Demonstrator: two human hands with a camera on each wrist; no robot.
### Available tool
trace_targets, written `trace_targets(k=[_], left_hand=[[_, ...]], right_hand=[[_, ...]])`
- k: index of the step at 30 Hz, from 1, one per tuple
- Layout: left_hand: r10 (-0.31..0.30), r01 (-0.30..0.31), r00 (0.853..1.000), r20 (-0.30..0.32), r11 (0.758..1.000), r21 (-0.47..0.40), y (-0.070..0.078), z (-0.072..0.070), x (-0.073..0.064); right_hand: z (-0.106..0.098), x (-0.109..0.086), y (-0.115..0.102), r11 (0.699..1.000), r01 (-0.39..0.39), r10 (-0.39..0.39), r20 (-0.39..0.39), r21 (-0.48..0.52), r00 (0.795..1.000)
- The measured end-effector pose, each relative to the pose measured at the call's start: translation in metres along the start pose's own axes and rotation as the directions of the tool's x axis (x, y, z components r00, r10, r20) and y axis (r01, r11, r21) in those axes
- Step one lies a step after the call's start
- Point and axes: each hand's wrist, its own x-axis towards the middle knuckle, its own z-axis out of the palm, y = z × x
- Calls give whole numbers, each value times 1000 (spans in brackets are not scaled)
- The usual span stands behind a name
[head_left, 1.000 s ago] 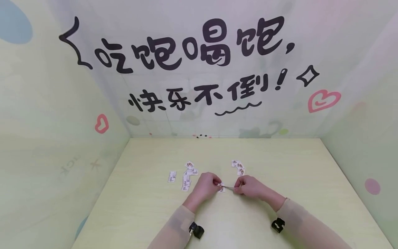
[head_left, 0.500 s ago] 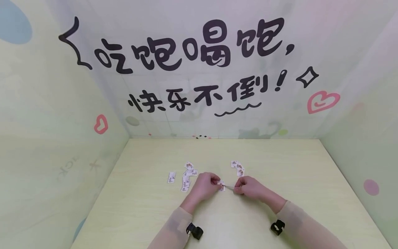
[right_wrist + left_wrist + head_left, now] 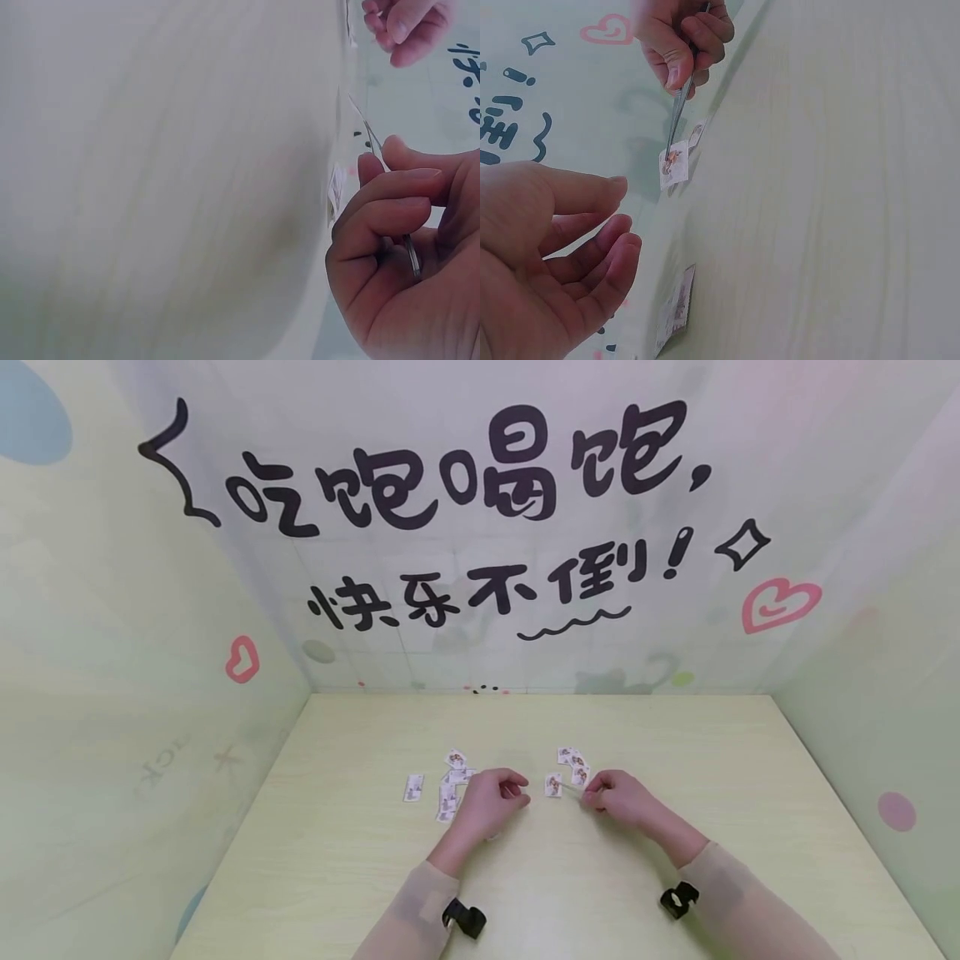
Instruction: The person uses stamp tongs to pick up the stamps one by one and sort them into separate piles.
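Note:
My right hand (image 3: 622, 799) pinches a pair of metal tweezers (image 3: 678, 112) between thumb and fingers. At the tweezers' tips is a small white stamp (image 3: 552, 785) with a coloured figure printed on it. My left hand (image 3: 493, 797) is held to the left of that stamp, apart from it, with fingers loosely bent and nothing between them. The left wrist view shows the gap between the left fingertips and the stamp. A short overlapping row of stamps (image 3: 576, 765) lies just beyond the right hand. Partly behind the left hand is a cluster of stamps (image 3: 448, 795).
One separate stamp (image 3: 413, 787) lies at the left of the cluster. The pale wooden table (image 3: 360, 727) meets a printed back wall (image 3: 420, 668) with large black characters. Side walls stand at both edges. A black wrist camera (image 3: 465, 917) is on the left sleeve, another (image 3: 678, 900) on the right.
The left fingers have come off the stamp and drawn back to the left. The right hand has moved right and away from the person, with the stamp at the tweezers' tips.

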Motion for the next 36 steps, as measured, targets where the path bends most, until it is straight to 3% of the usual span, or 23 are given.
trace_targets(k=[17,36], left_hand=[[-6,6,1000,-21,1000,4,3,-3,-2],[11,-11,1000,-27,1000,-9,3,-1,-3]], right_hand=[[-8,10,8,999,-36,35,-46,-22,998],[-15,6,13,998,-54,52,-57,-22,997]])
